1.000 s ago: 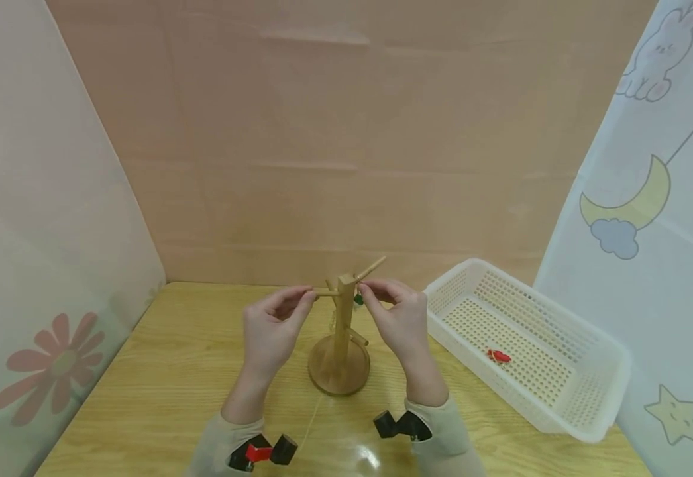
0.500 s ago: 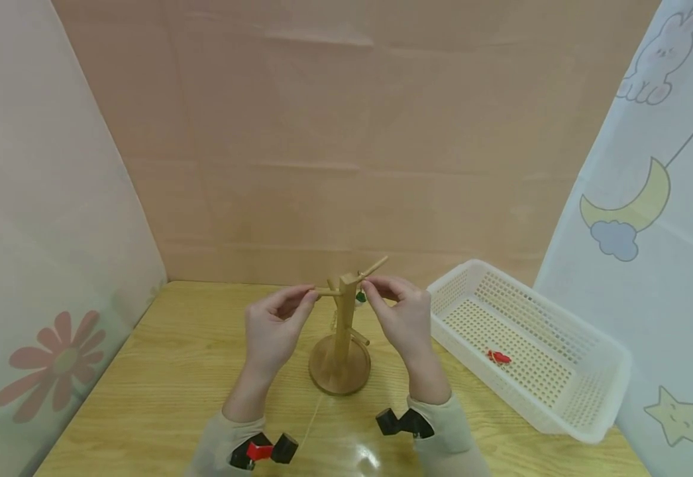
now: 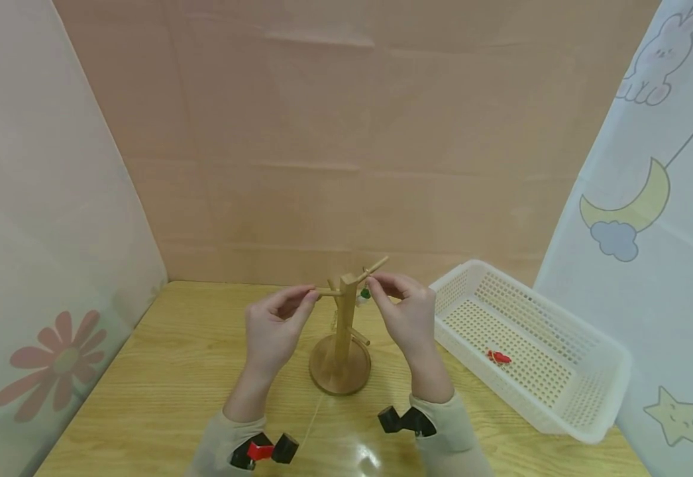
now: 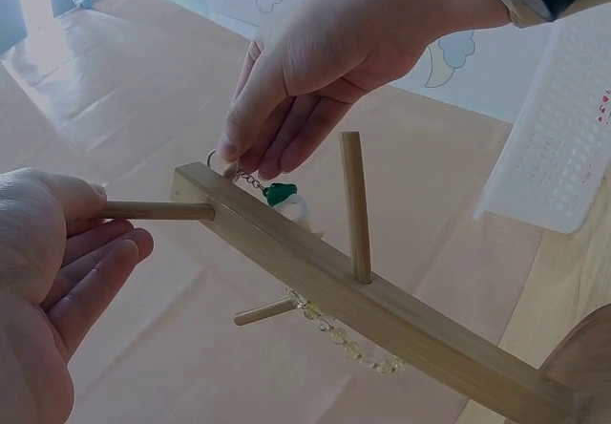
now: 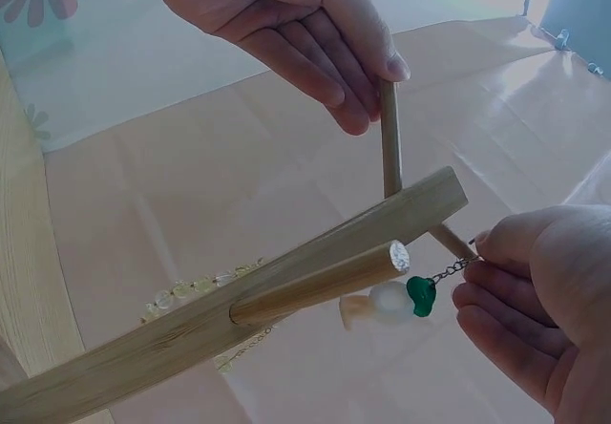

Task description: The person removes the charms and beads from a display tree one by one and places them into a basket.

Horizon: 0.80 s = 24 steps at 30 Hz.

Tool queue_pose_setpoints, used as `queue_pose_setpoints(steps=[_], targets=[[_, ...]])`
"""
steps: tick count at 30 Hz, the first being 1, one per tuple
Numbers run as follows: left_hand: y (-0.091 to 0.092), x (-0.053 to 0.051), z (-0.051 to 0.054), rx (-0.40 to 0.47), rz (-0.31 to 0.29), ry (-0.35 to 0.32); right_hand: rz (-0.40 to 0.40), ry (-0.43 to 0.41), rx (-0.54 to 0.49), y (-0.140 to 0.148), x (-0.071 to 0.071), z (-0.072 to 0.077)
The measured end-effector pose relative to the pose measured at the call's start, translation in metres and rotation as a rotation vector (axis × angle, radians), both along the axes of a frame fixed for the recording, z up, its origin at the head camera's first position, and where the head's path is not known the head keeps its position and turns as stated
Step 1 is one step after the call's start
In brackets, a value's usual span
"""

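Note:
A wooden stand [image 3: 344, 324] with several pegs rises from a round base. My left hand [image 3: 277, 326] pinches the end of its upper left peg [image 4: 158, 211] between thumb and fingers. At the upper right peg [image 3: 376, 266], my right hand [image 3: 406, 311] pinches the metal ring of a keychain, and the ring is around that peg. From its short chain hangs a charm with a green top [image 5: 420, 296] and a white body [image 5: 389, 300]. A bracelet of clear yellowish beads [image 4: 346, 341] hangs on a lower peg behind the post.
Right of the stand, a white perforated basket [image 3: 531, 404] holds a small red item [image 3: 499, 357] with a pale string. A thin pale line crosses the table [image 3: 161, 391] in front of the base. Cloth walls stand behind and on both sides.
My right hand has moved slightly right and up along the upper right peg, with the keychain's ring and green-topped charm shifting outward too. My left hand has stayed at its peg.

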State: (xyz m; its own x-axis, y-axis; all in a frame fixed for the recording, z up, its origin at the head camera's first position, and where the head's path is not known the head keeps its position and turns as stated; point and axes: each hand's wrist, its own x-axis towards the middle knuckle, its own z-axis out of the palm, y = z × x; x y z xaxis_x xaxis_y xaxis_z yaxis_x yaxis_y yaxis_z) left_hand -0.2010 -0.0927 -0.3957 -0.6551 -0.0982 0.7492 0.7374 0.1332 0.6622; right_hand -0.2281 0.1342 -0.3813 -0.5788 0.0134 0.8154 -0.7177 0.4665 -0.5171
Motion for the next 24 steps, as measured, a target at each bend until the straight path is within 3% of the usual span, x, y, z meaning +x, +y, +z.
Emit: queue_pose_setpoints(steps=[24], targets=[[-0.0003, -0.0009, 0.0005, -0.009, 0.007, 0.024, -0.054, 0.018, -0.071, 0.0046, -0.0011, 0.0012]])
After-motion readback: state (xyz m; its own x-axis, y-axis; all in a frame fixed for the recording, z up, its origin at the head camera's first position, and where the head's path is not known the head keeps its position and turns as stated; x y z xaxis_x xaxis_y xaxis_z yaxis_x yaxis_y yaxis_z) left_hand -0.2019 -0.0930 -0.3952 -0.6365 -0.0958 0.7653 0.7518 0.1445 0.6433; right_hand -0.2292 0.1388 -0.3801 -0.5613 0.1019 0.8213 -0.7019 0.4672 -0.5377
